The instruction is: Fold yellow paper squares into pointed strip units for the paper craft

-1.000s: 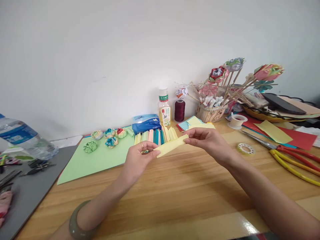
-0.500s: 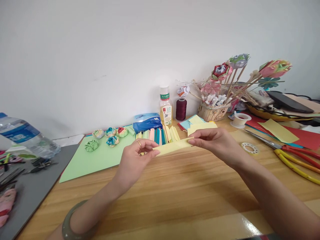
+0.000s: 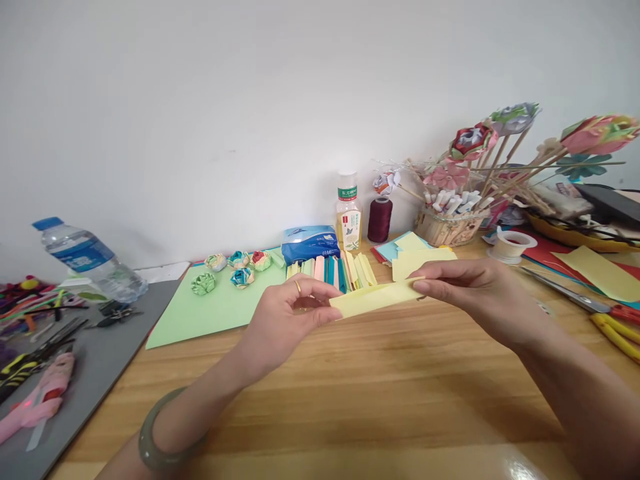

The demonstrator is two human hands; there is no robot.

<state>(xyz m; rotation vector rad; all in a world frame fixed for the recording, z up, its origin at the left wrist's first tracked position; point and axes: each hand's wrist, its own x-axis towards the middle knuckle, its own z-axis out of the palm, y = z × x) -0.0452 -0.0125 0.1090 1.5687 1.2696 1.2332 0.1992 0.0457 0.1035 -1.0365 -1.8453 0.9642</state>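
Observation:
A folded strip of yellow paper [image 3: 375, 299] is stretched between my two hands, above the wooden table [image 3: 320, 400]. My left hand [image 3: 287, 317] pinches its left end between thumb and fingers. The right end is gripped by the thumb and fingertips of my right hand [image 3: 465, 293]. Just behind the strip lies a row of folded paper strips [image 3: 323, 270] in yellow, pink, green and blue. Loose yellow paper pieces [image 3: 425, 259] lie behind my right hand.
Folded paper flowers [image 3: 203, 284] sit on a green sheet [image 3: 185, 327]. A tissue pack [image 3: 310, 244], drink bottle [image 3: 349, 213] and thread spool [image 3: 380, 220] stand by the wall. Scissors [image 3: 575, 293] lie right, a water bottle [image 3: 90, 257] leans left, and a glue gun [image 3: 47, 393] lies lower left.
The view has swung left, so things appear shifted right. Both hands still hold the yellow strip, whose upper fold now looks slightly more parted.

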